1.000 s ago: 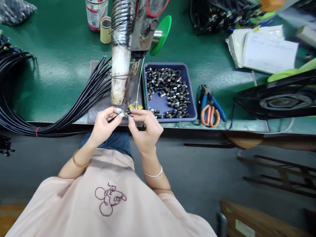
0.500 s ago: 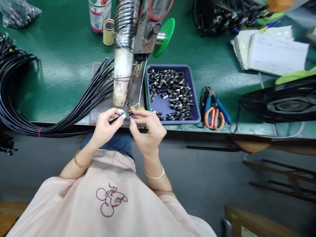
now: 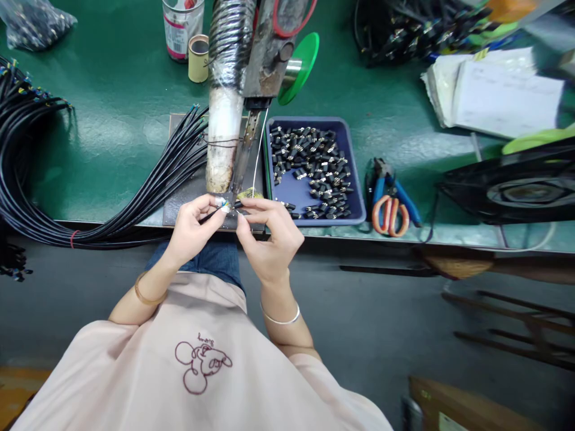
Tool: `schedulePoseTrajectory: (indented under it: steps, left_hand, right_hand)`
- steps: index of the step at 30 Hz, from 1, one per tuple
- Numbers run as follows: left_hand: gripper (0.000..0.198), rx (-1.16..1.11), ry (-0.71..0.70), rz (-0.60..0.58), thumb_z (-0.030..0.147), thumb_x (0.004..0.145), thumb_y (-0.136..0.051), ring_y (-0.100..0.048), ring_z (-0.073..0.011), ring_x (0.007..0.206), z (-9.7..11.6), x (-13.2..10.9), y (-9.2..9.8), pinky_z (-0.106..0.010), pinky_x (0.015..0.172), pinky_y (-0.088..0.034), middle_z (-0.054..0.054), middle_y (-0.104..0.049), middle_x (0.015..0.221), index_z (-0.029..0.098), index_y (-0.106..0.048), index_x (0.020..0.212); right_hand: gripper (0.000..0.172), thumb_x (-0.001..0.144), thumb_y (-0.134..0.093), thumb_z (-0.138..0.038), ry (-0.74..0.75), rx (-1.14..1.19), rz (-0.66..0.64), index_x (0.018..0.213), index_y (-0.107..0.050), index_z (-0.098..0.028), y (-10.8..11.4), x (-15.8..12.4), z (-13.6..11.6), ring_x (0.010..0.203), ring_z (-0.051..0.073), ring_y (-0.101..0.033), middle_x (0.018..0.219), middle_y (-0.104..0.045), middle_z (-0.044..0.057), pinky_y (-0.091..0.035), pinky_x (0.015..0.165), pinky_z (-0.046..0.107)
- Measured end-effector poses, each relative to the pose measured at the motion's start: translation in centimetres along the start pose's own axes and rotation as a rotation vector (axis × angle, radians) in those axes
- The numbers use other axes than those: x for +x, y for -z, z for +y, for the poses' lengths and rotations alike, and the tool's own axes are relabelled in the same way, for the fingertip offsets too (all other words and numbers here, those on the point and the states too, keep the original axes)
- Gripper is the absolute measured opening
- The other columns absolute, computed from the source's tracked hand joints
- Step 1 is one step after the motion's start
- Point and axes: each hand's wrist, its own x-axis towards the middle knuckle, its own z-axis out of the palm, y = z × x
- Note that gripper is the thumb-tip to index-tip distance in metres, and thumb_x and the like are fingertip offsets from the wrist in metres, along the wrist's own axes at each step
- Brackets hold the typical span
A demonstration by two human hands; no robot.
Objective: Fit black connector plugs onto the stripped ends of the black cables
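My left hand (image 3: pixel 194 227) is closed in a pinch on the end of a black cable (image 3: pixel 207 218), with thin coloured wires showing at the fingertips. Facing it, my right hand (image 3: pixel 271 234) pinches a small black connector (image 3: pixel 236 205), mostly covered by the fingers. The wire ends and the connector meet under the tip of a soldering iron (image 3: pixel 242 161), which points down from its stand. Solder wire (image 3: pixel 256 152) runs down beside the iron from a green spool (image 3: pixel 300 69). Whether the tip touches the joint, I cannot tell.
A blue tray (image 3: pixel 360 197) of black connectors stands right of the iron. Pliers (image 3: pixel 390 200) with orange and blue handles lie beyond it. A bundle of black cables (image 3: pixel 112 230) curves along the left. A wrapped duct (image 3: pixel 221 137) comes down beside the iron. A tin can (image 3: pixel 183 33) stands behind.
Both hands stay almost in place at the iron's tip, with only a slight shift of the fingers. The rest of the bench looks the same.
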Motion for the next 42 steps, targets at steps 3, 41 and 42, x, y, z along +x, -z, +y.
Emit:
schedulePoseTrajectory:
  steps: [3, 41, 42]
  left_hand:
    - [0.023, -0.002, 0.019, -0.005, 0.033, 0.073, -0.077, -0.049, -0.0072, 0.058, -0.1, -0.2, 0.1, -0.019, 0.058, -0.041, 0.003, -0.057, 0.064, 0.015, -0.063, 0.075]
    - [0.016, 0.15, -0.139, 0.07, 0.029, 0.078, -0.07, -0.065, -0.0124, 0.069, -1.5, -1.4, 1.0, -0.019, 0.062, -0.051, -0.004, -0.071, 0.076, 0.013, -0.07, 0.08]
    - [0.016, 0.155, -0.143, 0.07, 0.029, 0.079, -0.069, -0.065, -0.0124, 0.069, -1.5, -1.4, 1.0, -0.019, 0.063, -0.052, -0.004, -0.071, 0.076, 0.013, -0.07, 0.081]
  right_hand:
    - [0.014, 0.086, -0.065, -0.013, 0.016, -0.002, -0.024, 0.078, -0.06, -0.024, 0.2, -0.1, 0.1, 0.087, 0.018, -0.074, 0.094, -0.076, 0.003, -0.063, 0.076, 0.035]
    - [0.007, 0.095, -0.056, -0.029, -0.352, 0.227, 0.089, 0.101, -0.057, -0.024, 0.8, -1.4, -0.1, 0.04, 0.006, -0.055, 0.071, -0.068, -0.006, -0.045, 0.042, 0.02]
    - [0.004, 0.095, -0.058, -0.026, -0.32, 0.174, 0.074, 0.098, -0.058, -0.023, 0.7, -1.4, 0.0, 0.045, 0.008, -0.061, 0.076, -0.071, -0.004, -0.05, 0.046, 0.021]
